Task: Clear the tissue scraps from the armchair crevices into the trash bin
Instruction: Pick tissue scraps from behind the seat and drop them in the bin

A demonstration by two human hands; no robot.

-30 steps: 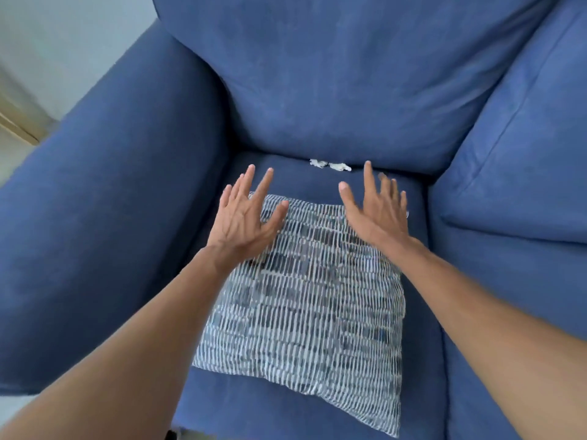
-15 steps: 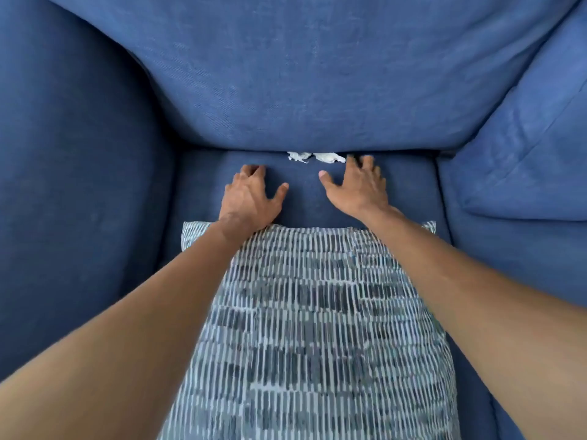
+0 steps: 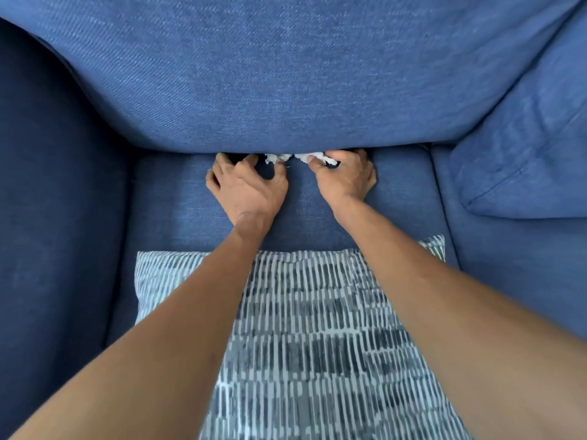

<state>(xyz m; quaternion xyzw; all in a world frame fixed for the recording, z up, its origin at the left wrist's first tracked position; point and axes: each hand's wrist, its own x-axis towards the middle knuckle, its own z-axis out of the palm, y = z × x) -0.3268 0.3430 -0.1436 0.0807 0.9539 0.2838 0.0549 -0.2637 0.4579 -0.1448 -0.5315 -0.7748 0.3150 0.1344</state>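
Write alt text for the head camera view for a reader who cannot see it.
Two bare hands reach into the crevice at the back of a blue armchair, the left hand and the right hand each pinching at white tissue scraps wedged under the back cushion. A striped throw pillow lies on the seat beneath the forearms.

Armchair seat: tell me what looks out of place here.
White tissue scraps are wedged in the crevice between seat cushion and back cushion; both hands reach them. The patterned pillow lies flat on the seat front.
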